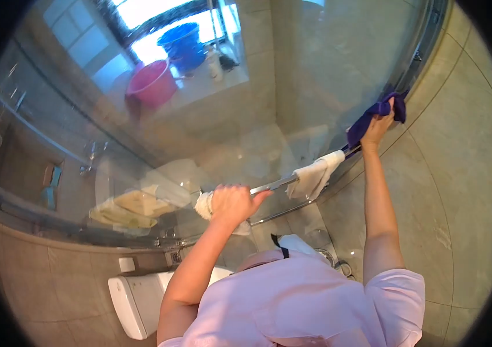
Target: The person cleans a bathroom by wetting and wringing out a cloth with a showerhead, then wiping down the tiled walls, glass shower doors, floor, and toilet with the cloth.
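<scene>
My left hand is wrapped round the metal towel bar on the glass shower panel, its thumb stretched along the bar. A cream cloth hangs right beside it. Farther right a white towel is draped over the same bar. My right hand grips a dark purple cloth against the glass near the bar's right end, with part of the cloth bunched above the fingers.
Behind the glass, a pink basin and a blue bucket stand on a ledge with a white bottle. A white toilet is at the lower left. Tiled wall runs along the right.
</scene>
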Demonstrator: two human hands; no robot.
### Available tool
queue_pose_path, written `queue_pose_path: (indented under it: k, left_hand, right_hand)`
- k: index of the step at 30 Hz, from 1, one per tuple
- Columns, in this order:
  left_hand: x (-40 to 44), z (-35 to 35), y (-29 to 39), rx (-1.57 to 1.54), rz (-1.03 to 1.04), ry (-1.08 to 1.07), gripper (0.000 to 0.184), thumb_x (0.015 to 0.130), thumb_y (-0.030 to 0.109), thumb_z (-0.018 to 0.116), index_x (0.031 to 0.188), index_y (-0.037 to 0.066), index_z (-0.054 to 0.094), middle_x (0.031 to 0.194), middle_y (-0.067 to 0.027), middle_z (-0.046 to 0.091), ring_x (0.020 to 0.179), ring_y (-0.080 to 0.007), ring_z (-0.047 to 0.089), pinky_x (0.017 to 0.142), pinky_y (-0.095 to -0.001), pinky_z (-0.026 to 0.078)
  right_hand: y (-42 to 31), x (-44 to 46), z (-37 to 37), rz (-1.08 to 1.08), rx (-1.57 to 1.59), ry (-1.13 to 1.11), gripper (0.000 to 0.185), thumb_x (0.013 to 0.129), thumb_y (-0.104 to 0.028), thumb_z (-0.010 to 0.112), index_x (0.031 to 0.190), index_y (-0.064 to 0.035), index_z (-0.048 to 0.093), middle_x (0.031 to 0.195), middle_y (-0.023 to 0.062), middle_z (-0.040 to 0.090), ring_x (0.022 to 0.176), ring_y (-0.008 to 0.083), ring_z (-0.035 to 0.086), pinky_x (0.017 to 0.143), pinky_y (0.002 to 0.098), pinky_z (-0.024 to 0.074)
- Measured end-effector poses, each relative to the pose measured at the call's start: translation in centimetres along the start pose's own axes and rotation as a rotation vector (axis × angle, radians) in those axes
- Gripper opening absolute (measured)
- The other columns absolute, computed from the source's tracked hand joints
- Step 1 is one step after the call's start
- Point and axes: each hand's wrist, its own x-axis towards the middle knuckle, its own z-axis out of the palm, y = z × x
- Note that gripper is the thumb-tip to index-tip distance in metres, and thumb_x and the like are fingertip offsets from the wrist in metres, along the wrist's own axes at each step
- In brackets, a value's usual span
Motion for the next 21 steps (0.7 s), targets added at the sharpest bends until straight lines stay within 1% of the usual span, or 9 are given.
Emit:
queue_pose_path:
  k: [4, 7, 8, 11, 12, 14, 17, 19, 21]
  left_hand:
    - [-0.1, -0.1, -0.2, -0.038, -0.002, -0.017, 0.064, 0.077, 0.063, 0.055, 0.051, 0.005, 0.060, 0.050, -0.0141, 0.057, 0.045, -0.0313, 0.056, 0.047, -0.0384, 0.044]
    - [-0.2, 0.1, -0.3, -0.075, 0.009, 0.053, 0.064, 0.077, 0.062, 0.056, 0.047, 0.006, 0.060, 0.047, -0.0116, 0.056, 0.043, -0.0294, 0.056, 0.048, -0.0382, 0.044]
    - [-0.3, 0.4, -0.4, -0.079, 0.014, 0.073, 0.064, 0.077, 0.062, 0.056, 0.047, 0.006, 0.060, 0.046, -0.0104, 0.055, 0.042, -0.0288, 0.056, 0.048, -0.0383, 0.044]
    - [-0.6, 0.7, -0.8, -0.050, 0.030, 0.006, 0.057, 0.076, 0.060, 0.059, 0.060, 0.005, 0.062, 0.055, -0.0099, 0.059, 0.049, -0.0277, 0.057, 0.049, -0.0364, 0.044]
    - [-0.6, 0.5, -0.9, -0.098, 0.057, 0.065, 0.052, 0.076, 0.057, 0.061, 0.070, 0.005, 0.062, 0.065, -0.0101, 0.060, 0.057, -0.0271, 0.058, 0.054, -0.0364, 0.045]
    - [-1.2, 0.3, -0.9, -0.196, 0.107, 0.168, 0.048, 0.076, 0.051, 0.064, 0.090, 0.006, 0.062, 0.084, -0.0107, 0.064, 0.074, -0.0261, 0.061, 0.064, -0.0363, 0.046]
    - [-2.9, -1.3, -1.2, -0.329, 0.216, 0.388, 0.048, 0.077, 0.037, 0.067, 0.111, 0.007, 0.053, 0.109, -0.0104, 0.057, 0.101, -0.0257, 0.055, 0.084, -0.0385, 0.043]
    - [-5.5, -2.6, -1.7, -0.242, 0.099, 0.446, 0.044, 0.077, 0.028, 0.066, 0.114, 0.006, 0.053, 0.114, -0.0109, 0.056, 0.109, -0.0268, 0.051, 0.092, -0.0414, 0.038]
    - [-7.7, -2.5, -2.9, -0.183, 0.035, 0.456, 0.044, 0.078, 0.021, 0.065, 0.117, 0.006, 0.053, 0.118, -0.0113, 0.054, 0.115, -0.0273, 0.048, 0.097, -0.0436, 0.035]
  right_hand:
    - [-1.5, -2.8, -1.7, 0.070, -0.129, -0.142, 0.052, 0.093, -0.023, 0.043, 0.137, 0.0011, 0.030, 0.130, 0.0241, 0.041, 0.116, 0.0389, 0.039, 0.099, 0.0434, 0.0290]
    - [4.3, -6.8, -2.1, 0.338, -0.098, -0.345, 0.043, 0.094, -0.023, 0.041, 0.126, 0.0055, 0.044, 0.115, 0.0280, 0.053, 0.108, 0.0407, 0.049, 0.094, 0.0422, 0.0367]
    - [2.8, -6.4, -3.3, 0.433, 0.089, -0.346, 0.042, 0.094, -0.027, 0.043, 0.118, 0.0072, 0.050, 0.108, 0.0285, 0.057, 0.104, 0.0409, 0.053, 0.091, 0.0411, 0.0396]
    - [2.7, -4.7, -7.6, 0.513, -0.004, -0.552, 0.044, 0.092, -0.032, 0.052, 0.116, 0.0058, 0.055, 0.106, 0.0187, 0.063, 0.095, 0.0234, 0.060, 0.085, 0.0314, 0.0449]
    - [1.0, -4.4, -8.4, 0.466, 0.125, -0.332, 0.042, 0.092, -0.031, 0.052, 0.114, 0.0053, 0.056, 0.103, 0.0151, 0.064, 0.092, 0.0194, 0.060, 0.083, 0.0300, 0.0454]
    - [-6.2, -2.1, -11.0, 0.477, 0.320, -0.206, 0.036, 0.093, -0.025, 0.052, 0.115, 0.0038, 0.056, 0.102, 0.0127, 0.064, 0.090, 0.0183, 0.060, 0.082, 0.0310, 0.0460]
    - [-12.9, -2.7, -11.9, 0.361, 0.400, -0.321, 0.033, 0.093, -0.019, 0.052, 0.115, 0.0036, 0.056, 0.108, 0.0141, 0.062, 0.097, 0.0195, 0.058, 0.086, 0.0312, 0.0441]
    - [-16.3, -5.5, -11.0, 0.178, 0.314, -0.396, 0.032, 0.092, -0.018, 0.054, 0.115, 0.0041, 0.056, 0.113, 0.0150, 0.060, 0.104, 0.0203, 0.056, 0.090, 0.0313, 0.0420]
    - [-21.2, -7.8, -9.9, -0.057, 0.419, -0.661, 0.031, 0.084, -0.007, 0.060, 0.114, -0.0030, 0.058, 0.110, 0.0125, 0.061, 0.102, 0.0284, 0.057, 0.089, 0.0330, 0.0431]
